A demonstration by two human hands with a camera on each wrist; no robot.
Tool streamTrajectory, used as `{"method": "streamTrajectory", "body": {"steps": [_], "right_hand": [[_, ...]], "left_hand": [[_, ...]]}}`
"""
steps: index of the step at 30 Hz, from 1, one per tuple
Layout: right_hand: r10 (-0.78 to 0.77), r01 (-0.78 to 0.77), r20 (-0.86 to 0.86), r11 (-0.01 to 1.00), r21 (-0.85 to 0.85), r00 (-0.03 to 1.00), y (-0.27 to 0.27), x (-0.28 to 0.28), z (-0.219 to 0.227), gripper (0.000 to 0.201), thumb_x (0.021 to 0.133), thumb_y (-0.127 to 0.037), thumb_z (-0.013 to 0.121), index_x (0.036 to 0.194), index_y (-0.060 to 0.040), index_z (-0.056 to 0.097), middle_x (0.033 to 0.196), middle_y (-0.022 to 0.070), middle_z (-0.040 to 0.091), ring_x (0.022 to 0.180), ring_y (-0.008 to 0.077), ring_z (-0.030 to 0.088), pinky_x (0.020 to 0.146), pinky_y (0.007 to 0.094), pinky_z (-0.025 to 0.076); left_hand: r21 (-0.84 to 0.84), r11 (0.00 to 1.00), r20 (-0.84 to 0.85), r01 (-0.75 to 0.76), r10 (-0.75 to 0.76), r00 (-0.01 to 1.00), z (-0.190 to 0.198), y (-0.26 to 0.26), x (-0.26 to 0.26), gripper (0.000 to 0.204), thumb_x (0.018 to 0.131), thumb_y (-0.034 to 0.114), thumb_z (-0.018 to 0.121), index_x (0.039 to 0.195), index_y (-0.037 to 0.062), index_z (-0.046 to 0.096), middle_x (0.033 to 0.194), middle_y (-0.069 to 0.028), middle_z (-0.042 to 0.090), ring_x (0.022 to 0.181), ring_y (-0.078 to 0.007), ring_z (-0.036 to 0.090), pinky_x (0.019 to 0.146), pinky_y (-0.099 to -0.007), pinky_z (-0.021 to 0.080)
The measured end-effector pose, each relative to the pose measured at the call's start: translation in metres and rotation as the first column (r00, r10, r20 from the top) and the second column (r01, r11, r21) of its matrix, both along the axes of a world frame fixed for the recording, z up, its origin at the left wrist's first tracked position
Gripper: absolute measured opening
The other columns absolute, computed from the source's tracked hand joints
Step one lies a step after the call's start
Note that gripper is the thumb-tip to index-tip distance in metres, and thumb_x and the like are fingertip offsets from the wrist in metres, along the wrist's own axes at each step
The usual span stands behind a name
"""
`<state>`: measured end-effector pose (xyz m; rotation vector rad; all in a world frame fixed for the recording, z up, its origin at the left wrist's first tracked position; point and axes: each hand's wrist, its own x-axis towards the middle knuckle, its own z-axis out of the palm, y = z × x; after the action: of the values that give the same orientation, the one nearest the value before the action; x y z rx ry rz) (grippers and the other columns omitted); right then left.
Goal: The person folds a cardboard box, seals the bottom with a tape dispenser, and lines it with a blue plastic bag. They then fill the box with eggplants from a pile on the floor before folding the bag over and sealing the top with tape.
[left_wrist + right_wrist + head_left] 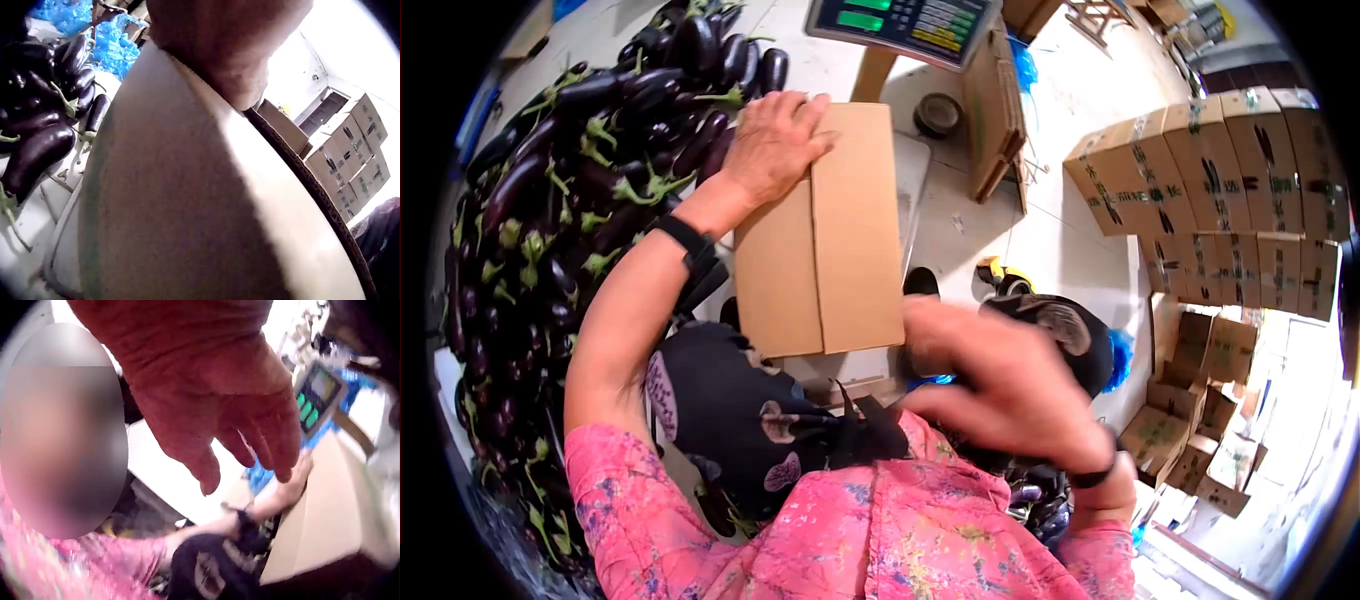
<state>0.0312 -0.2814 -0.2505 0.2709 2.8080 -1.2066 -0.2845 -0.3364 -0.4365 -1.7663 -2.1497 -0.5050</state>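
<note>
A closed cardboard box [855, 230] stands between the person's knees, its two top flaps meeting along a seam. The left hand [775, 145] rests on its far left part with fingers spread over the flap; in the left wrist view that hand [231, 56] lies against the box [175, 187]. Blurred by motion, the right hand [1000, 370] is beside the box's near right corner. In the right wrist view the right hand [219, 406] has relaxed fingers holding nothing, above and to the side of the box [331, 506].
Many eggplants [530, 250] are heaped at the left. A scale display [900, 25] stands beyond the box, near a tape roll [938, 115] and flattened cardboard [995, 115]. Printed cartons [1215, 165] are stacked at the right, with open boxes [1190, 410] below them.
</note>
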Motion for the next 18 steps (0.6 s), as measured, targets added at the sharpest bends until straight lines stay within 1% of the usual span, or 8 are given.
{"method": "streamTrajectory", "body": {"steps": [2, 3, 4, 6, 8, 10, 16, 18], "right_hand": [[-0.334, 0.333, -0.001, 0.940, -0.080, 0.943, 0.054, 0.019, 0.027, 0.043, 0.087, -0.012, 0.071, 0.126, -0.0004, 0.060, 0.097, 0.0118, 0.071, 0.090, 0.0214, 0.069, 0.080, 0.0323, 0.054], [-0.551, 0.546, 0.037, 0.813, -0.203, 0.834, 0.085, 0.030, 0.020, 0.042, 0.090, -0.011, 0.068, 0.129, 0.0000, 0.059, 0.103, 0.0110, 0.072, 0.093, 0.0172, 0.067, 0.082, 0.0301, 0.054], [-0.629, 0.616, -0.068, 0.774, -0.145, 0.774, 0.117, 0.039, -0.002, 0.039, 0.093, -0.013, 0.067, 0.129, -0.0004, 0.059, 0.107, 0.0128, 0.071, 0.095, 0.0157, 0.066, 0.080, 0.0287, 0.054], [-0.635, 0.635, -0.031, 0.772, 0.021, 0.772, 0.184, 0.083, -0.086, 0.046, 0.092, -0.024, 0.070, 0.130, -0.0017, 0.058, 0.116, 0.0176, 0.068, 0.101, 0.0205, 0.066, 0.081, 0.0318, 0.054], [-0.547, 0.457, 0.191, 0.810, 0.368, 0.815, 0.233, 0.141, -0.183, 0.060, 0.085, -0.030, 0.076, 0.134, -0.0026, 0.055, 0.128, 0.0186, 0.063, 0.112, 0.0338, 0.062, 0.095, 0.0410, 0.051], [-0.571, 0.413, 0.356, 0.803, 0.430, 0.740, 0.243, 0.175, -0.254, 0.069, 0.076, -0.024, 0.078, 0.136, -0.0029, 0.052, 0.134, 0.0216, 0.057, 0.126, 0.0430, 0.050, 0.108, 0.0451, 0.041], [-0.648, 0.287, 0.467, 0.721, 0.631, 0.602, 0.237, 0.196, -0.343, 0.068, 0.076, -0.015, 0.068, 0.140, -0.0102, 0.046, 0.129, 0.0186, 0.061, 0.121, 0.0383, 0.056, 0.100, 0.0504, 0.046], [-0.639, 0.248, 0.381, 0.673, 0.696, 0.668, 0.232, 0.200, -0.370, 0.050, 0.074, -0.013, 0.067, 0.123, -0.0110, 0.057, 0.110, 0.0141, 0.067, 0.104, 0.0355, 0.063, 0.086, 0.0515, 0.049]], "left_hand": [[-0.030, 1.000, 0.030, -0.007, 0.008, 1.000, 0.003, 0.001, -0.001, 0.048, 0.094, 0.037, 0.058, 0.132, 0.0085, 0.055, 0.119, -0.0116, 0.056, 0.114, -0.0290, 0.052, 0.096, -0.0442, 0.040], [-0.032, 0.999, 0.027, -0.012, 0.013, 1.000, 0.000, 0.003, -0.002, 0.048, 0.094, 0.036, 0.058, 0.133, 0.0090, 0.055, 0.121, -0.0112, 0.056, 0.115, -0.0285, 0.051, 0.096, -0.0439, 0.040], [-0.061, 0.998, 0.018, -0.014, 0.015, 1.000, 0.002, 0.003, -0.001, 0.047, 0.094, 0.034, 0.058, 0.133, 0.0088, 0.054, 0.120, -0.0110, 0.056, 0.116, -0.0285, 0.051, 0.097, -0.0434, 0.040], [-0.065, 0.998, -0.003, -0.007, 0.007, 1.000, 0.003, 0.003, -0.001, 0.045, 0.095, 0.029, 0.056, 0.134, 0.0082, 0.054, 0.121, -0.0119, 0.057, 0.116, -0.0288, 0.052, 0.098, -0.0429, 0.040], [-0.086, 0.996, -0.001, 0.000, 0.000, 1.000, 0.001, 0.005, -0.003, 0.044, 0.096, 0.027, 0.055, 0.135, 0.0074, 0.053, 0.123, -0.0126, 0.057, 0.116, -0.0293, 0.052, 0.099, -0.0430, 0.039], [-0.100, 0.995, 0.045, -0.019, 0.024, 0.999, 0.003, 0.005, -0.003, 0.043, 0.096, 0.025, 0.054, 0.136, 0.0067, 0.053, 0.124, -0.0131, 0.057, 0.117, -0.0297, 0.052, 0.100, -0.0432, 0.039], [-0.095, 0.995, 0.092, -0.043, 0.051, 0.994, 0.009, 0.013, 0.005, 0.045, 0.093, 0.021, 0.056, 0.135, 0.0055, 0.053, 0.126, -0.0133, 0.057, 0.118, -0.0308, 0.052, 0.102, -0.0428, 0.038], [-0.098, 0.993, 0.069, -0.072, 0.079, 0.995, 0.010, 0.011, 0.003, 0.046, 0.090, 0.020, 0.058, 0.133, 0.0042, 0.054, 0.124, -0.0134, 0.058, 0.117, -0.0304, 0.053, 0.100, -0.0427, 0.039]]}}
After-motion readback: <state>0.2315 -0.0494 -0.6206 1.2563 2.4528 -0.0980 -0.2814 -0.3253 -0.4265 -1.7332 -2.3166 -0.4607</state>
